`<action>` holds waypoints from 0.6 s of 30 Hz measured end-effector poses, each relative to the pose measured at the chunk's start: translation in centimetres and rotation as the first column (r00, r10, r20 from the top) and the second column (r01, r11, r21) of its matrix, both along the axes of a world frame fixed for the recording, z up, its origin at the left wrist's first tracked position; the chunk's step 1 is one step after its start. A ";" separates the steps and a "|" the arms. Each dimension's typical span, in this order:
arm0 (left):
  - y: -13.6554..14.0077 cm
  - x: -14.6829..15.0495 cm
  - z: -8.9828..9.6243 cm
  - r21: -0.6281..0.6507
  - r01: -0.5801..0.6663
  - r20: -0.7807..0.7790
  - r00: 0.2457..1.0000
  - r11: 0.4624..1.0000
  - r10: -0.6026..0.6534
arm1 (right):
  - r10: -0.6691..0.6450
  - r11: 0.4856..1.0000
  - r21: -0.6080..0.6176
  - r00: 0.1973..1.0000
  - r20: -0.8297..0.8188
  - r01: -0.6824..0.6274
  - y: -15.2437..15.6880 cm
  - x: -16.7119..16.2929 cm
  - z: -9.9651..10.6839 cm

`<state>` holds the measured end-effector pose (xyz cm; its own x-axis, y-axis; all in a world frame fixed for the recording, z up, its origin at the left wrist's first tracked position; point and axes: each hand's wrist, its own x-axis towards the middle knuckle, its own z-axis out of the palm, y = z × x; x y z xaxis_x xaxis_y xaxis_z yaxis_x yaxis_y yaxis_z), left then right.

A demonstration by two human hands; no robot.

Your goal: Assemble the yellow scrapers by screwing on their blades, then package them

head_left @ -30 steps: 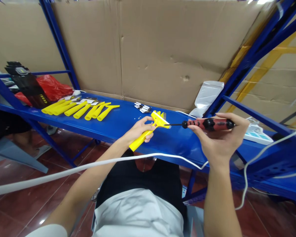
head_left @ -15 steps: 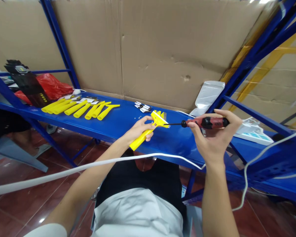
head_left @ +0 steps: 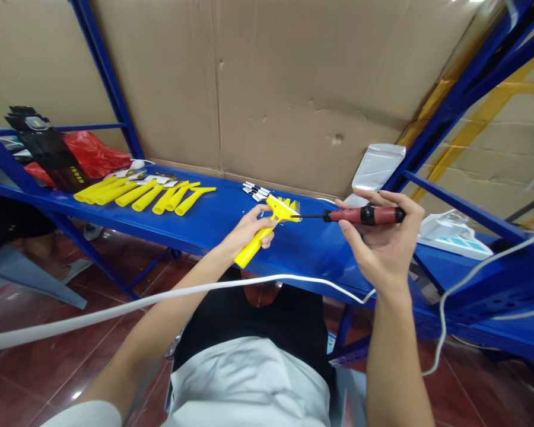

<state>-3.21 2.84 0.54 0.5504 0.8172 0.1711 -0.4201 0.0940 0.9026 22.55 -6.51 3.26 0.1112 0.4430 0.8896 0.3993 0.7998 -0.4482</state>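
My left hand (head_left: 251, 229) grips a yellow scraper (head_left: 249, 249) by its neck, the wide head pointing away from me and a pale strip along its edge. My right hand (head_left: 385, 249) is closed around a screwdriver (head_left: 365, 216) with a red and black handle. The screwdriver's dark shaft points left, and its tip meets the right side of the scraper's head. Whether it sits in a screw is too small to tell. Small yellow pieces (head_left: 289, 204) lie on the blue table just behind the scraper.
Several yellow scraper handles (head_left: 146, 196) lie in a row on the blue table (head_left: 222, 220) at left. Black-and-white strips (head_left: 256, 191) lie behind my left hand. A white cable (head_left: 169, 295) crosses in front of me. A red bag (head_left: 95, 154) and white device (head_left: 456, 234) flank the work area.
Both hands have shifted slightly up and to the left, with the scraper and screwdriver still in them. The fingers of my right hand have changed position on the handle.
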 end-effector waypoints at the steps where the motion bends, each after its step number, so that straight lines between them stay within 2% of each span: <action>1: -0.1 0.0 0.0 0.005 0.007 -0.006 1.000 1.000 -0.007 | -0.049 0.998 0.027 0.999 -0.015 0.049 -0.1 0.0 0.0; 3: -0.2 0.0 0.1 0.020 0.024 -0.021 0.999 1.000 -0.024 | -0.195 0.976 0.093 0.979 -0.055 0.199 -0.2 0.0 0.0; 5: -0.3 0.0 0.2 0.034 0.032 -0.035 0.999 0.999 -0.031 | -0.237 0.965 0.104 0.970 -0.056 0.242 -0.3 0.0 0.1; 9: -0.4 0.0 0.2 0.045 0.025 -0.060 0.998 0.999 -0.022 | 0.012 1.000 -0.017 0.999 0.029 -0.011 -0.4 0.2 0.1; 11: -0.4 0.0 0.2 0.050 0.027 -0.068 0.997 0.998 -0.024 | -0.015 1.000 0.012 1.000 0.022 0.015 -0.3 0.2 0.0; 14: -0.3 0.0 0.0 0.063 0.041 -0.077 0.996 0.997 -0.037 | -0.174 0.977 0.124 0.984 -0.029 0.176 -0.1 -0.1 0.0; 16: -0.2 0.0 0.0 0.067 0.039 -0.083 0.996 0.997 -0.033 | -0.132 0.984 0.116 0.991 -0.010 0.132 -0.1 -0.3 0.0; 18: -0.2 0.0 0.0 0.062 0.019 -0.081 0.997 0.998 -0.014 | 0.006 0.999 0.043 0.999 0.041 -0.008 -0.1 -0.6 0.1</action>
